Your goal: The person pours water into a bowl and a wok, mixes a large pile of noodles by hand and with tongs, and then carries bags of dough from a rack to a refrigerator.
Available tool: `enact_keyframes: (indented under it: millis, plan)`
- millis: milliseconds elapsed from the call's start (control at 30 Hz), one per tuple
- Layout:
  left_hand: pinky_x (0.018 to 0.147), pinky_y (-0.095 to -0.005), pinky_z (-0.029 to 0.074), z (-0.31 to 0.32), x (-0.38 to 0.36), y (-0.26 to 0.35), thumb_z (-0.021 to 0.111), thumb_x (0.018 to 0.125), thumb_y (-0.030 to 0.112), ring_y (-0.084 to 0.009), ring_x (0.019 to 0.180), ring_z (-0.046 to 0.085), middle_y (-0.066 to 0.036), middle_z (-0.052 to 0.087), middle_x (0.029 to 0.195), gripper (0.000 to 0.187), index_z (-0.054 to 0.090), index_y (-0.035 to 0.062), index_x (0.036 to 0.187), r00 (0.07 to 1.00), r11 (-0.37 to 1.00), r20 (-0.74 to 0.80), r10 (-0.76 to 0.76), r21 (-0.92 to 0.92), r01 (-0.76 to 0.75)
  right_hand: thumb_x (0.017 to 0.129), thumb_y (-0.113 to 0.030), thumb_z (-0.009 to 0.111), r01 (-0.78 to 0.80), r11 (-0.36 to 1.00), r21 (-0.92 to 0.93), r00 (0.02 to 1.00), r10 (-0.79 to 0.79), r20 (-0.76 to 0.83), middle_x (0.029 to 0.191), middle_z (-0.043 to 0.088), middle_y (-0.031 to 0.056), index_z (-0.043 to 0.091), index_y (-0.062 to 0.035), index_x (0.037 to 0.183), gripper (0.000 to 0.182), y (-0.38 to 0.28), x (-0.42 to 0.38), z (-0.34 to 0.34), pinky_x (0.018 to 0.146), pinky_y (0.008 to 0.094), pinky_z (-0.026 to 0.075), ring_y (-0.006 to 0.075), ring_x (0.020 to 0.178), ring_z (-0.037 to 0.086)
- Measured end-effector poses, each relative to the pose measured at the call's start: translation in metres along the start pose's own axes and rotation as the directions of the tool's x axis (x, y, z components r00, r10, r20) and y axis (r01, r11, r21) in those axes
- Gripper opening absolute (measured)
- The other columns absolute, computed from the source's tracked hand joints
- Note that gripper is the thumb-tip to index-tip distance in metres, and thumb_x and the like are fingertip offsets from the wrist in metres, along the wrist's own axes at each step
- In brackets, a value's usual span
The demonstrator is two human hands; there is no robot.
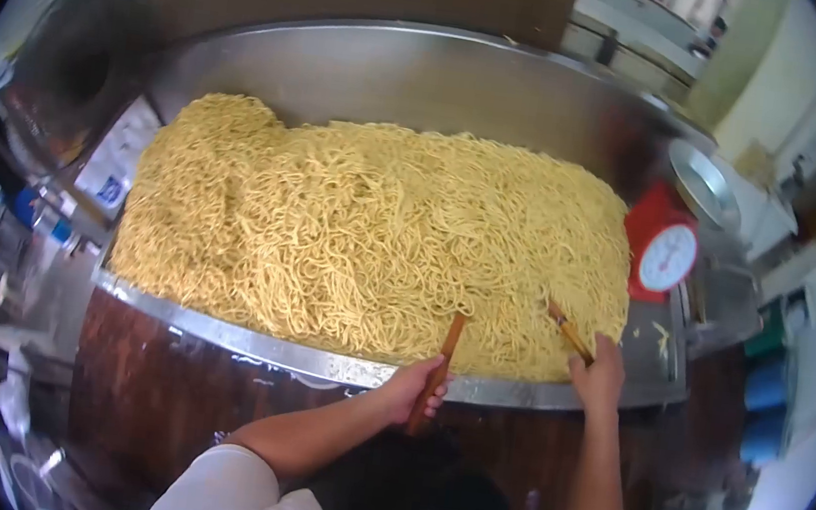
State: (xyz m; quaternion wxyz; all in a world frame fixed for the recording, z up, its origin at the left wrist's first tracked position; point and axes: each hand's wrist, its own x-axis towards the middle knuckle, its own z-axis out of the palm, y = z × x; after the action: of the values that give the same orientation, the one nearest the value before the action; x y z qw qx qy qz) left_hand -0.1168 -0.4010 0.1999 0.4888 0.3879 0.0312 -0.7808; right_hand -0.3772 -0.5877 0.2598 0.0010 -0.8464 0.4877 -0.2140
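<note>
A wide bed of yellow noodles (382,222) fills most of a shallow metal tray (219,327), heaped highest toward the left. My left hand (408,391), at the tray's front edge, is closed round a reddish-brown wooden stick (452,339). The far end of that stick reaches into the noodles. Farther right, my right hand (601,373) grips a second wooden stick (570,331), brown with a lighter yellowish stretch. This one slants up and left, its dark tip among the noodles near the right end of the pile.
Beside the right end of the noodles stands a red dial scale (659,245) with a metal pan (704,184). A metal back wall (398,78) rises behind the tray. A large round fan (77,66) is at the left, near a white bag (119,157). Blue containers (765,409) stand at right.
</note>
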Motion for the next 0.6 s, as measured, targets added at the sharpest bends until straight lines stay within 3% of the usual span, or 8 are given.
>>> enact_keyframes:
  millis: [33,100,167,233,267,367,467,600]
  plan:
    - [0.047,-0.0271,0.035,0.003,0.000,0.001,0.037,0.097,0.044,-0.0115,0.052,0.040,0.001,0.045,0.065,0.038,0.051,0.0089,0.097,0.999,0.999,-0.035,0.028,0.046,-0.027,0.077,-0.021,0.066,0.045,0.999,0.028,0.999,-0.045,0.000,0.108,0.059,0.0235,0.053,0.0002,0.120,0.050,0.001,0.014,0.003,0.087,0.0440,0.046,0.0387,0.097,0.058]
    - [0.045,-0.0266,0.035,0.019,-0.004,-0.001,0.037,0.097,0.043,-0.0112,0.050,0.039,0.001,0.044,0.063,0.036,0.050,0.0089,0.095,0.997,0.998,-0.061,0.046,-0.045,-0.049,0.079,-0.029,0.064,-0.159,0.987,-0.035,0.825,0.152,0.545,0.107,0.058,0.0240,0.053,0.0006,0.118,0.050,-0.004,0.028,0.008,0.087,0.0463,0.045,0.0400,0.099,0.057]
    - [0.046,-0.0266,0.034,0.041,0.002,-0.012,0.036,0.098,0.043,-0.0102,0.050,0.036,0.002,0.040,0.063,0.037,0.050,0.0084,0.096,0.998,0.992,-0.053,0.031,-0.119,-0.038,0.083,-0.036,0.061,-0.002,1.000,-0.002,0.897,0.002,0.442,0.088,0.062,0.0181,0.056,-0.0009,0.104,0.041,0.010,0.028,0.038,0.071,0.0449,0.050,0.0340,0.078,0.062]
    - [0.049,-0.0265,0.037,0.084,0.019,-0.031,0.037,0.098,0.043,-0.0130,0.053,0.042,0.000,0.044,0.065,0.038,0.050,0.0081,0.097,0.978,0.986,-0.187,0.097,-0.119,-0.120,0.088,-0.039,0.056,-0.788,0.516,0.335,0.417,0.047,0.908,0.064,0.056,0.0076,0.054,-0.0059,0.089,0.033,0.009,0.035,0.043,0.050,0.0364,0.046,0.0227,0.052,0.055]
    - [0.051,-0.0263,0.039,0.107,0.027,-0.036,0.037,0.098,0.043,-0.0153,0.057,0.046,-0.002,0.047,0.067,0.038,0.050,0.0077,0.097,0.966,0.986,-0.238,0.104,-0.105,-0.132,0.092,-0.038,0.054,-0.901,0.294,0.319,0.305,-0.095,0.948,0.051,0.045,-0.0005,0.053,-0.0107,0.082,0.029,-0.004,0.034,0.023,0.041,0.0278,0.037,0.0128,0.040,0.041]
    - [0.071,-0.0331,0.045,0.121,0.065,-0.056,0.036,0.097,0.048,-0.0201,0.081,0.057,-0.006,0.059,0.086,0.042,0.050,0.0092,0.105,0.979,0.994,-0.187,0.083,-0.057,-0.095,0.092,-0.034,0.054,-0.920,0.218,0.327,0.301,-0.144,0.943,0.058,0.051,0.0001,0.055,-0.0106,0.083,0.025,-0.015,0.014,0.003,0.044,0.0270,0.040,0.0123,0.044,0.045]
    - [0.095,-0.0447,0.030,0.125,0.087,-0.066,0.035,0.094,0.057,-0.0173,0.113,0.047,0.000,0.059,0.115,0.050,0.048,0.0178,0.123,0.982,0.919,-0.189,0.029,0.391,0.048,0.093,-0.032,0.053,-0.802,0.369,0.470,0.456,-0.131,0.880,0.066,0.057,0.0015,0.055,-0.0088,0.091,0.023,-0.004,-0.008,0.018,0.046,0.0275,0.041,0.0133,0.050,0.050]
    - [0.096,-0.0432,0.031,0.120,0.092,-0.058,0.034,0.093,0.058,-0.0207,0.124,0.042,-0.007,0.056,0.124,0.056,0.046,0.0171,0.130,0.996,0.876,-0.025,-0.082,0.475,0.084,0.093,-0.029,0.052,-0.904,0.178,0.388,0.363,-0.157,0.919,0.076,0.060,0.0042,0.053,-0.0088,0.105,0.024,0.001,-0.016,-0.005,0.047,0.0268,0.041,0.0133,0.054,0.051]
